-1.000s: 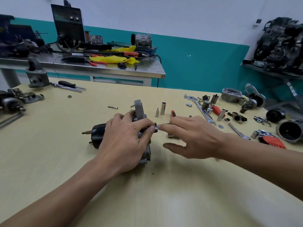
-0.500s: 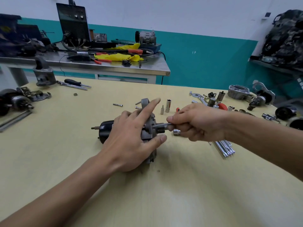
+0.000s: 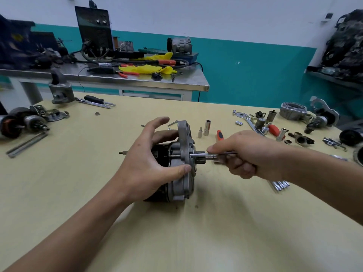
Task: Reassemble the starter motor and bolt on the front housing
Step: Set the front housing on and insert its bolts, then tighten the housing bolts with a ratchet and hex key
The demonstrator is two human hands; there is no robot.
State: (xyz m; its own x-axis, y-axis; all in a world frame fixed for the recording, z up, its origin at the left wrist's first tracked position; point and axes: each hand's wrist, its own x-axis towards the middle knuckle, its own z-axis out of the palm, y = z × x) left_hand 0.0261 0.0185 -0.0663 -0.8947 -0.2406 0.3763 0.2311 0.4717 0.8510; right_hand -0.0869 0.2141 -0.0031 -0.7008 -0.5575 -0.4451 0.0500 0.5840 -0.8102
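Grey cast-aluminium front housing (image 3: 184, 138) is seen, in the head view, already seated against the black cylindrical starter motor (image 3: 162, 152), which lies on its side at mid-frame on the pale yellow table (image 3: 216, 222). Bolting is judged under way, not finished: a slim steel socket driver (image 3: 204, 156) is set against the housing face and is gripped by the curled fingers of the right hand (image 3: 247, 152), right of centre. The motor is steadied by the left hand (image 3: 145, 165), fingers spread loosely above the body, thumb (image 3: 182, 168) pressed on the housing rim.
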